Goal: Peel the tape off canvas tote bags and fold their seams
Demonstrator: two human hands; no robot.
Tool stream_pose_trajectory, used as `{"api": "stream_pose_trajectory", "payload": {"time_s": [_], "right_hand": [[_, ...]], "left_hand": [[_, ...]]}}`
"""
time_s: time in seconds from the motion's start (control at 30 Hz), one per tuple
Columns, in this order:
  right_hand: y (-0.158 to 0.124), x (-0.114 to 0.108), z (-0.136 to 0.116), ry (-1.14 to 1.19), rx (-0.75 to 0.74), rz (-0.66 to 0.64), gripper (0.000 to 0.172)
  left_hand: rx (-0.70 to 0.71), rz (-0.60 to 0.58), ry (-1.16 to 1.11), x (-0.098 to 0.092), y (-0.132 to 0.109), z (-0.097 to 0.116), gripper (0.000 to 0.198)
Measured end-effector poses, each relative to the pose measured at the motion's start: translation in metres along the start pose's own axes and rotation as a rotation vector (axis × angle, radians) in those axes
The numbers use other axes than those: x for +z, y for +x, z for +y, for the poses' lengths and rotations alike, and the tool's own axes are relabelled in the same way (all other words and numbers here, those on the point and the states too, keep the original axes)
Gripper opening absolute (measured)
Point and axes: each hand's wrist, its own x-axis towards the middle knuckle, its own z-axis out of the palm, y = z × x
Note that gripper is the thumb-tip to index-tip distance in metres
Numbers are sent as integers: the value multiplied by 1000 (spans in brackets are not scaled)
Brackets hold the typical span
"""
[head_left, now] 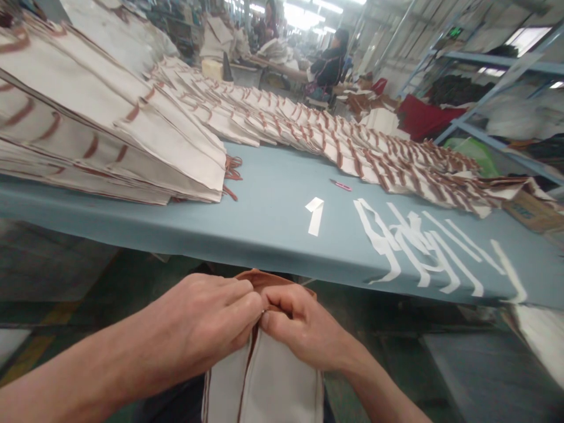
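In the head view a cream cloth piece with brown edging (282,382), perhaps a bag, hangs upright in front of me, below the table's near edge. My left hand (215,314) is closed on its top edge, fingers curled under and partly hidden. Beside it, almost touching, my right hand (299,323) pinches the same top edge between thumb and forefinger. Brown lining (268,279) shows behind the knuckles. A dark brown slit runs down the cloth beneath the hands. Whatever small thing lies between the fingertips cannot be made out.
A blue-covered table (273,229) spans the view. On it lie a tall stack of cream pieces (176,147), long overlapping rows of others (308,129), a pink thread snipper (341,185) and white strips (423,241). A person (328,67) sits farther back; shelves (493,117) stand right.
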Motion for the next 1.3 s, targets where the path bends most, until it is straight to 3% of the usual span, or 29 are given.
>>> {"api": "stream_pose_trajectory", "payload": {"time_s": [0.3, 0.4, 0.67, 0.83, 0.93, 1.1, 1.3], "right_hand": [[3, -2, -1, -37, 24, 31, 14], [1, -4, 0, -1, 38, 28, 23], [-9, -6, 1, 300, 109, -12, 25], [-9, -5, 11, 345, 175, -10, 25], [-8, -4, 18, 373, 182, 14, 36], [-9, -3, 25, 401, 179, 0, 74], [-10, 0, 28, 464, 161, 32, 79]], "left_hand": [[46, 36, 71, 13, -9, -5, 45], [73, 53, 78, 13, -7, -2, 48], [200, 274, 104, 15, -2, 3, 47], [236, 182, 162, 15, 0, 1, 55], [234, 168, 182, 16, -1, 1, 51], [207, 114, 159, 20, -4, 2, 49], [144, 200, -17, 37, -15, -1, 34]]}}
